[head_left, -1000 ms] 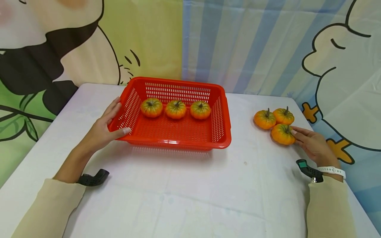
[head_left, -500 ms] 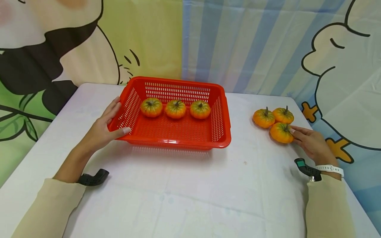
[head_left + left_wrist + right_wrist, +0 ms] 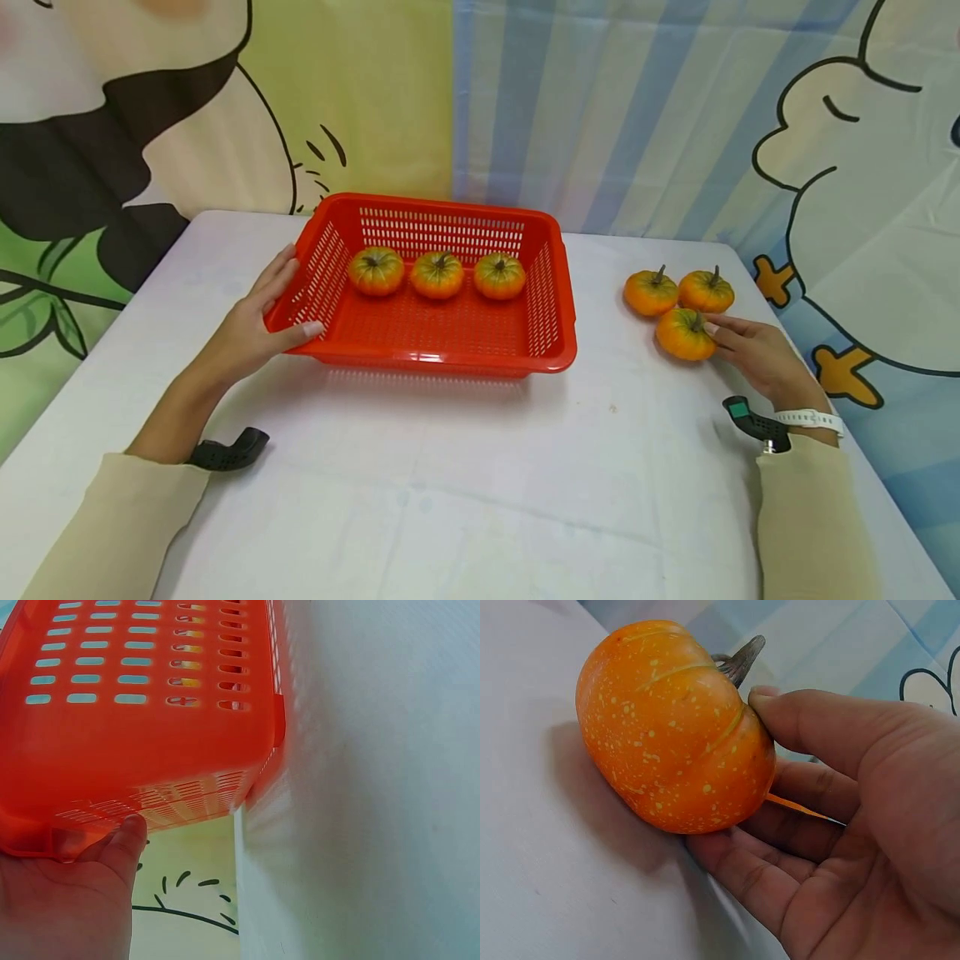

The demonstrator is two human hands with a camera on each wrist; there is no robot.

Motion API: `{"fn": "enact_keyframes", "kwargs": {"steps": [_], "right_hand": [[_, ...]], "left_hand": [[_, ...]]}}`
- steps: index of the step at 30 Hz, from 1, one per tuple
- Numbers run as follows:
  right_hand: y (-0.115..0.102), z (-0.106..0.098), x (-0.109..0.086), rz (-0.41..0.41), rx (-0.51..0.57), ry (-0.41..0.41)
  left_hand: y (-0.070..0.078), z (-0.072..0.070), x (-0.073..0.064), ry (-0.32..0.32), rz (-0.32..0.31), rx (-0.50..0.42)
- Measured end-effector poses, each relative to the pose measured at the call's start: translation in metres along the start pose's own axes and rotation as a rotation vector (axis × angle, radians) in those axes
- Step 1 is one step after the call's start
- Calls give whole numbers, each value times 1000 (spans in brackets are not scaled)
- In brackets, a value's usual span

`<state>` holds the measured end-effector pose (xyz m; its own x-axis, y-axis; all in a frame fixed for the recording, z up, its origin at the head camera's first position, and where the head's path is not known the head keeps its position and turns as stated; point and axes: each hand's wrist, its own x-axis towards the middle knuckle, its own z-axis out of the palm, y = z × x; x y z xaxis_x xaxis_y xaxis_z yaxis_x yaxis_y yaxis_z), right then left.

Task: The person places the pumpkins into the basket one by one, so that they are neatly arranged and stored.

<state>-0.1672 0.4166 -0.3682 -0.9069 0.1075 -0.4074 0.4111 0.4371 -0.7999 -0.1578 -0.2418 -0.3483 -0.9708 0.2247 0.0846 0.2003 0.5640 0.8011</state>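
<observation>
My left hand (image 3: 243, 333) grips the left end of a red plastic basket (image 3: 427, 360), thumb over the rim and fingers along the outside. From below, the left wrist view shows the basket's slotted wall (image 3: 135, 735) with the fingers at its edge. Three small orange-green pumpkins stand in a row inside, the middle pumpkin (image 3: 437, 275) among them. At the right, my right hand (image 3: 761, 354) pinches a small pumpkin (image 3: 684, 335) by its side. The right wrist view shows the thumb beside the stem and fingers under the speckled orange pumpkin (image 3: 667, 735).
Two more small pumpkins, a left one (image 3: 649, 293) and a right one (image 3: 707, 292), stand just behind the pinched pumpkin. A white cloth covers the table (image 3: 465, 475). A printed cartoon curtain (image 3: 600, 108) hangs behind it and along the right side.
My right hand and its pumpkin have shifted a little left, and the left rear pumpkin has also shifted left. The head view has turned slightly. My left hand keeps its place on the basket.
</observation>
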Motion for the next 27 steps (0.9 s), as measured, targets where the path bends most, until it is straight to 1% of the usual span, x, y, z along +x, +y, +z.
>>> {"fn": "enact_keyframes", "kwargs": {"steps": [1,4,9,15,18,22,27], "right_hand": [[-1,2,1,-6,-20,-11],[-4,8,2,-24,-25,-34],[-10,15,2,-68,-8,-55],[-20,22,1,-122,-29,-137],[-29,26,0,-128,-1,-153],[-43,31,-4,-132,76,-159],[-59,40,-12,-204,120,-172]], "left_hand": [[0,0,0,-1,-4,-1],[0,0,0,0,-11,3],[0,0,2,2,-11,4],[-1,0,1,2,-4,12],[-2,0,0,6,-3,13],[-2,0,0,4,0,7],[-1,0,0,3,-2,3]]}}
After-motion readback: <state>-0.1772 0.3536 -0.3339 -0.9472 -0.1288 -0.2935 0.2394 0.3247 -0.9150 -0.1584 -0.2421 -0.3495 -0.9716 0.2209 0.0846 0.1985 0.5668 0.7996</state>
